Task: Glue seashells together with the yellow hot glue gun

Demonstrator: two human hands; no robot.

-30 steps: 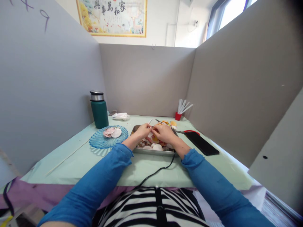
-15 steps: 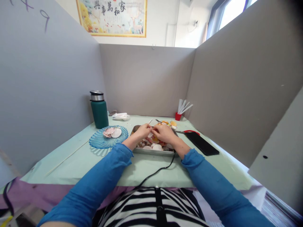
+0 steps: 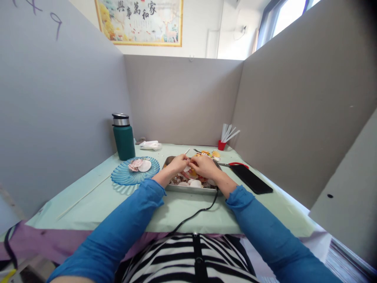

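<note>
A metal tray [image 3: 191, 189] of seashells sits in front of me on the pale green table cover. Both hands hover over the tray's far half, fingertips meeting. My left hand [image 3: 177, 163] is closed in a pinch on a thin white stick that pokes up and away. My right hand [image 3: 205, 166] is curled shut on a small shell, which I cannot make out clearly. White and orange shells [image 3: 195, 183] lie below the hands.
A blue glass plate [image 3: 123, 177] with a few shells lies left of the tray, a green flask [image 3: 123, 137] behind it. A black phone [image 3: 251, 179] and red-handled scissors [image 3: 237, 164] lie right. A red cup [image 3: 221, 145] of white sticks stands at the back. Partition walls enclose the table.
</note>
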